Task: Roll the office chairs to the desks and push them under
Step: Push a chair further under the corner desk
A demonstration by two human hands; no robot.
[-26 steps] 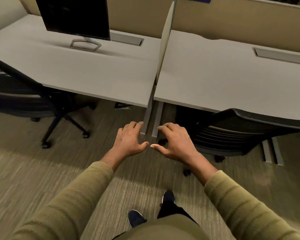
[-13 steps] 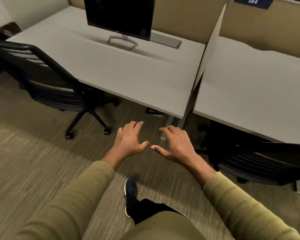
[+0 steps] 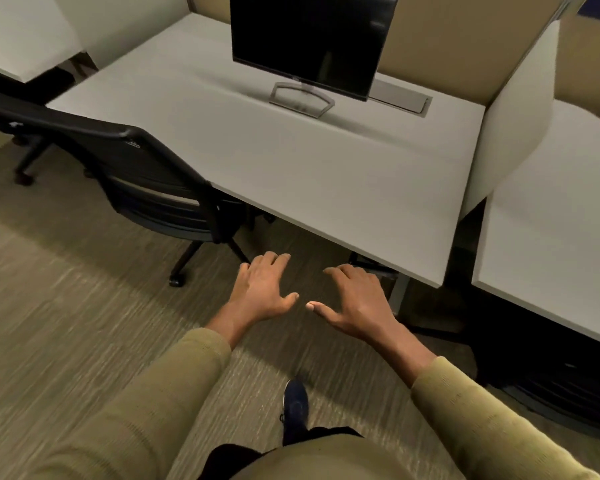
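A black mesh office chair stands at the left front corner of the middle desk, its seat partly under the desk edge and its back sticking out. A second black chair is tucked under the right desk, mostly hidden. My left hand and my right hand hover palms down over the carpet in front of the middle desk, fingers spread, holding nothing. Both hands are to the right of the first chair and apart from it.
A dark monitor on a silver stand sits at the back of the middle desk. A white divider panel separates the two desks. Another desk and chair base show at far left. My shoe is on the carpet.
The view has swung left: the left chair and monitor have shifted toward the centre and the right chair toward the frame edge. My hands keep the same open pose.
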